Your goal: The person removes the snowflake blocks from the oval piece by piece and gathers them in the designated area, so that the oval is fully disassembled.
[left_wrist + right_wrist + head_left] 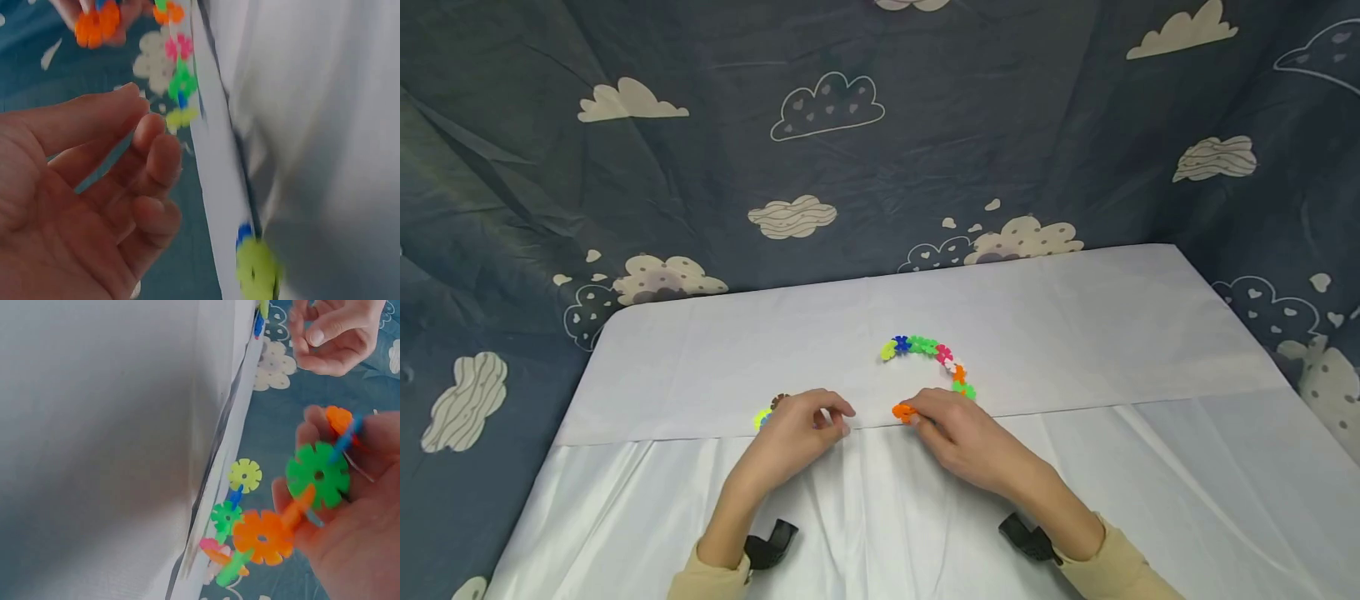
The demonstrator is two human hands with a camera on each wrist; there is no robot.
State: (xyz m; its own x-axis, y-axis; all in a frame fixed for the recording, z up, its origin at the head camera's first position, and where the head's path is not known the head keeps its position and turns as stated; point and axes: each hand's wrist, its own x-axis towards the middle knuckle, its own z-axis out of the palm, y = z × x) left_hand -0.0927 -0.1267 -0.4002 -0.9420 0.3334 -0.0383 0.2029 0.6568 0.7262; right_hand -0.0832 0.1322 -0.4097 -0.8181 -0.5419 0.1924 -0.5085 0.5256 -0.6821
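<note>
Our right grip (962,433) pinches a multicoloured notched-plastic-disc chain (943,355) by one end, probably steadying the length beyond; our left grip (801,429) curls loosely, empty.

Your head view shows the white cloth (1187,467) brightly lit; your wrist views run dimmer, with grey shadows (the yellow-green piece (257,269) blurs).

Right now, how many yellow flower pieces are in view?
2: one yellow piece ends the curved chain; another yellow one peeks out beside the left hand. More may be hidden there.
</note>
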